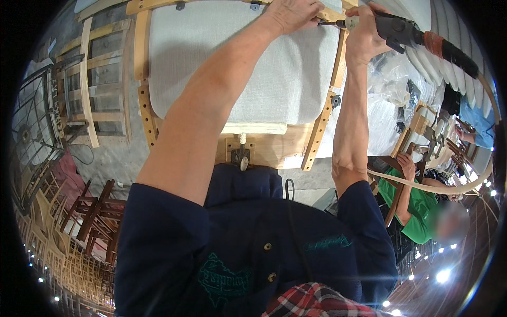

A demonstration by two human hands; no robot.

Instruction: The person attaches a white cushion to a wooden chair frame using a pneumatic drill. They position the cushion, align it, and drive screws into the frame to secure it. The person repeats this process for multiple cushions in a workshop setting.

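- While the left hand (293,13) presses its closed fingers flat on the white fabric of the seat pad (243,63), keep that cloth taut at the far edge of the wooden chair frame (145,105).
- Just right of it, the right hand (364,37) wraps its fingers around the black air tool (401,29); its nose should sit square on the fabric edge.
- Beyond the frame's right rail, clear plastic wrapping (391,79) lies crumpled; no labels or signs are readable.
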